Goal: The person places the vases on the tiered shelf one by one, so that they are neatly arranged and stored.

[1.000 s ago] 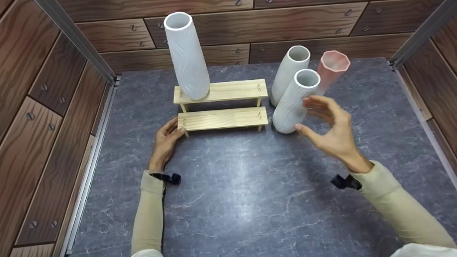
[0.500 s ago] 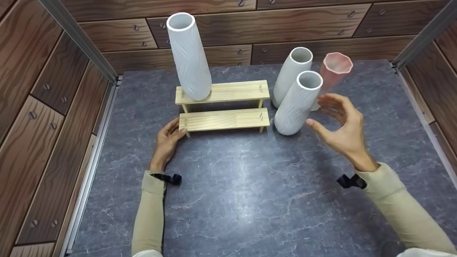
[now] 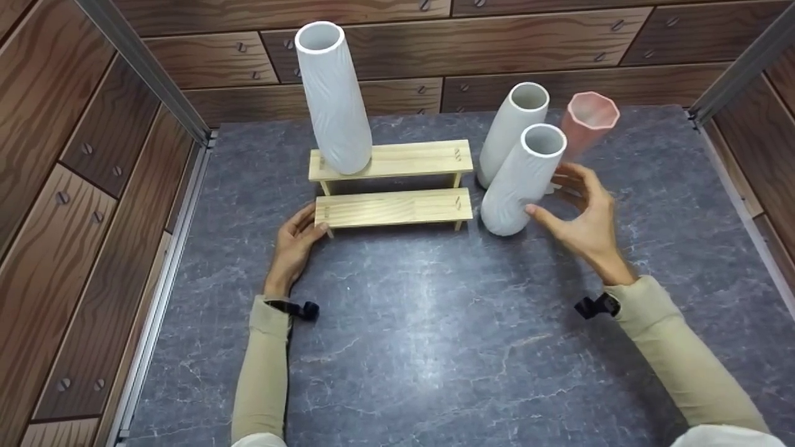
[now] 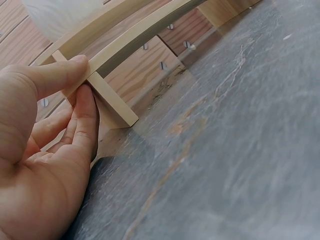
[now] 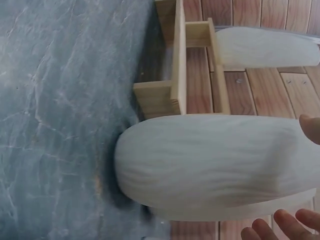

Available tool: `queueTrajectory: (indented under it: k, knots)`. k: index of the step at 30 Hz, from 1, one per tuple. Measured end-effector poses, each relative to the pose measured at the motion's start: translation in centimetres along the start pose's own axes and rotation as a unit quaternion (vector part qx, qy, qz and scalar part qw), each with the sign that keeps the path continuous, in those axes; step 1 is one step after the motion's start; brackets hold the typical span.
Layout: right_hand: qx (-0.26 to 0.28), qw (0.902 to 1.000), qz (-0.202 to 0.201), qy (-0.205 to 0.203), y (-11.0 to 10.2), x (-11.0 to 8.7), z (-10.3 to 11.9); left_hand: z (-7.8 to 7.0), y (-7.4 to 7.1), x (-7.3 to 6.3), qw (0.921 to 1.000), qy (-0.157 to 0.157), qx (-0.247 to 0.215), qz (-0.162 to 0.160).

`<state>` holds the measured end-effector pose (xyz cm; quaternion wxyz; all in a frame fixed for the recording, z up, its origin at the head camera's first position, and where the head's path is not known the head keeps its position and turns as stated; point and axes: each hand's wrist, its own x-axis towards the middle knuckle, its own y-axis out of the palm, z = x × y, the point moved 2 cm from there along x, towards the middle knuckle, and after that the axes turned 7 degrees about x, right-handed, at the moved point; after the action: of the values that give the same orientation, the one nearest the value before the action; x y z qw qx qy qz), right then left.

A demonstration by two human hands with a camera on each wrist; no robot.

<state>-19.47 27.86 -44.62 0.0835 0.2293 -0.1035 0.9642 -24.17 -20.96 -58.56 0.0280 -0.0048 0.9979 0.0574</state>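
Note:
My left hand (image 3: 292,248) grips the left end of the low wooden step stand (image 3: 394,208); in the left wrist view the thumb lies on the board's edge, with fingers below beside the leg. Close to the front white vase (image 3: 518,189) is my right hand (image 3: 587,217), thumb and fingers spread to either side of it. The right wrist view has a gap between the fingers (image 5: 287,225) and this vase; whether the thumb touches it I cannot tell. Another white vase (image 3: 512,130) and a pink faceted vase (image 3: 581,127) stand behind.
On the upper step (image 3: 416,158), at its left end, stands a tall white vase (image 3: 335,105). Wood-patterned panels (image 3: 372,49) enclose the dark marbled tabletop (image 3: 422,323) at the back and both sides. Metal rails run along the corners.
My right hand first drew away to the right of the front white vase, then came back in toward it. The left hand keeps its grip on the stand, and the vases stay in place.

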Motion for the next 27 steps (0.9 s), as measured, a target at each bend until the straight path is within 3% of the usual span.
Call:
queueTrajectory:
  k: [10, 27]
  knots:
    - [-0.008, 0.9994, 0.015, 0.032, 1.6, 0.0, -1.5, -0.1, 0.0, 0.2, 1.0000, 0.004, 0.005, 0.000]
    - [-0.001, 0.9990, 0.027, 0.035, 3.4, -0.2, -3.8, 0.1, -0.1, 0.0, 1.0000, 0.005, -0.003, -0.004]
